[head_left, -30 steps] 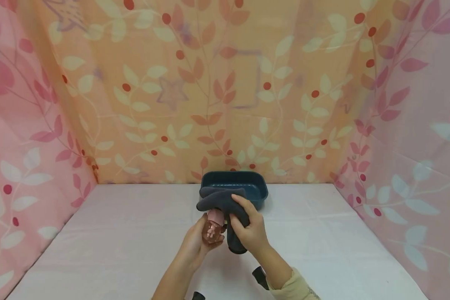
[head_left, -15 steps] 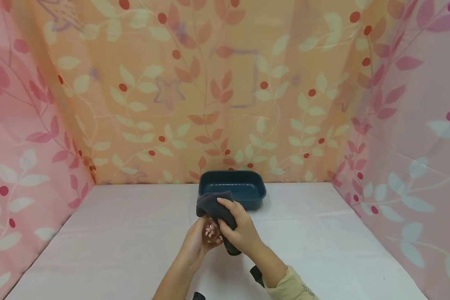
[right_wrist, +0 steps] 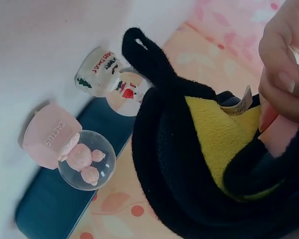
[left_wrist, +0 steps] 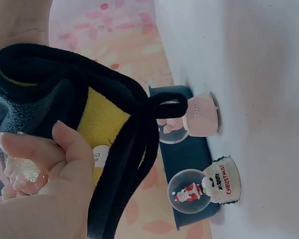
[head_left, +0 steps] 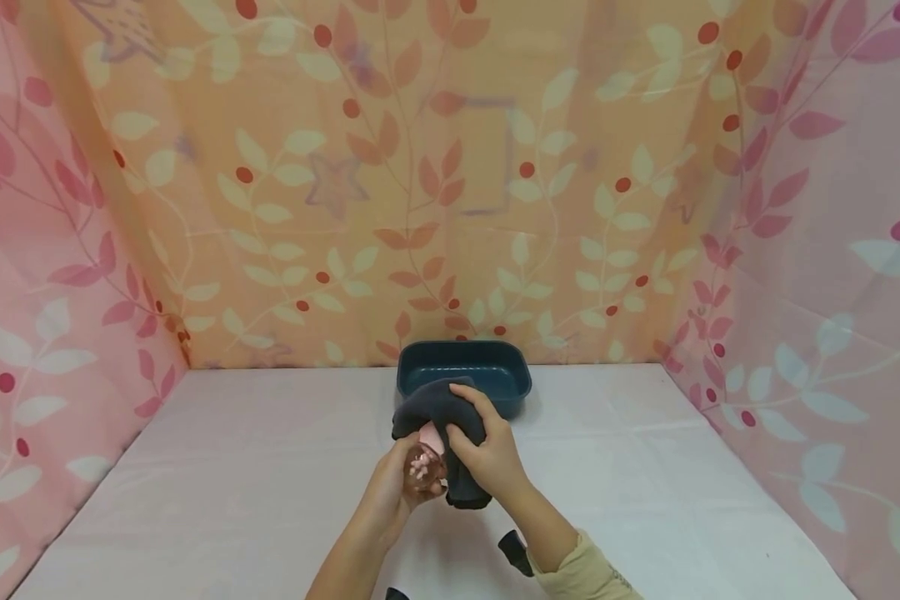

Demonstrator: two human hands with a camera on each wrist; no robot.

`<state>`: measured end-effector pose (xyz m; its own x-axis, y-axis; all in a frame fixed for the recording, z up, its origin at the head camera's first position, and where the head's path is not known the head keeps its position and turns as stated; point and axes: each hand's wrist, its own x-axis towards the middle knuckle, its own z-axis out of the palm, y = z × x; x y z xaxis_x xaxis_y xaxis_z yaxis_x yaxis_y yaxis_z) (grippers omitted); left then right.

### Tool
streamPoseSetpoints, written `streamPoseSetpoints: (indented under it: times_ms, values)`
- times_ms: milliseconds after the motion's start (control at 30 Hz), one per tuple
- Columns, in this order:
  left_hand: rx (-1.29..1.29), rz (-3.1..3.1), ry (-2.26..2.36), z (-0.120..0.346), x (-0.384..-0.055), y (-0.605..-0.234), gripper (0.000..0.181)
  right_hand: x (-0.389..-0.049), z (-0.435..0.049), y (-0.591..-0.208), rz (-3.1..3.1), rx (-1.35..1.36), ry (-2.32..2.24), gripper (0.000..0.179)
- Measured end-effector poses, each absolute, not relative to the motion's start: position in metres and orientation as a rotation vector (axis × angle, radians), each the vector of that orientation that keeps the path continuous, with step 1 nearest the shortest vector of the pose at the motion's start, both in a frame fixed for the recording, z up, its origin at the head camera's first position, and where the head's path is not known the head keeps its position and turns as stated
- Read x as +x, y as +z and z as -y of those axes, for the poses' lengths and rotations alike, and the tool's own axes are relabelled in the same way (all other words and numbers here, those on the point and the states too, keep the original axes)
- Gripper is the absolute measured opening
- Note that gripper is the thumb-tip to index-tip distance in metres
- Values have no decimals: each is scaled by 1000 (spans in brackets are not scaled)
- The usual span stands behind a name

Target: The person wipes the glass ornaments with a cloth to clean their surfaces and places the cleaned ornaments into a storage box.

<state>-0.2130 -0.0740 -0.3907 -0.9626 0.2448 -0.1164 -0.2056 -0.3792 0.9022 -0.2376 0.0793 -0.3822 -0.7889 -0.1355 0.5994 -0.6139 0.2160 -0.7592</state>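
My left hand (head_left: 392, 492) grips a small snow globe, its clear ball (head_left: 422, 468) facing me and its pink base (head_left: 431, 435) pointing away. In my right hand (head_left: 497, 457) is a folded dark grey cloth (head_left: 438, 407), held against the pink base and partly covering it. The left wrist view shows the cloth's yellow underside (left_wrist: 102, 114), black edging, a white tag (left_wrist: 100, 155) and a hanging loop (left_wrist: 169, 105). Pink figures (left_wrist: 25, 174) inside the held globe show behind my left fingers.
A dark blue basin (head_left: 521, 383) stands at the back by the patterned curtain (head_left: 420, 167). Before it, hidden in the head view, stand a pink-based cactus snow globe (right_wrist: 52, 134) and a white Merry Christmas snow globe (left_wrist: 224, 180). A black object (head_left: 515, 552) is near my right wrist.
The cloth first shifted left over the pink base, covering it, then moved back slightly right, so part of the base shows again. The globe has tilted its ball more toward me.
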Motion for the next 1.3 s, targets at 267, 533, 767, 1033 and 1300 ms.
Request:
streamPoseSetpoints:
  times_ms: [267,533,767,1033,1300]
  values:
    - [32,-1494,2392,77,-211,-392,32,-239,-83,-382,2152,592,1792,45]
    - [71,-1509,2350,76,-210,-390,38,-244,-93,-386,2179,344,2089,47]
    - [78,-1485,2350,77,-210,-389,33,-241,-99,-384,2060,289,2036,47]
    - [15,-1512,2386,78,-211,-393,54,-229,-91,-384,1872,538,1646,47]
    - [59,-1515,2429,75,-211,-391,37,-232,-80,-393,1868,919,1191,56]
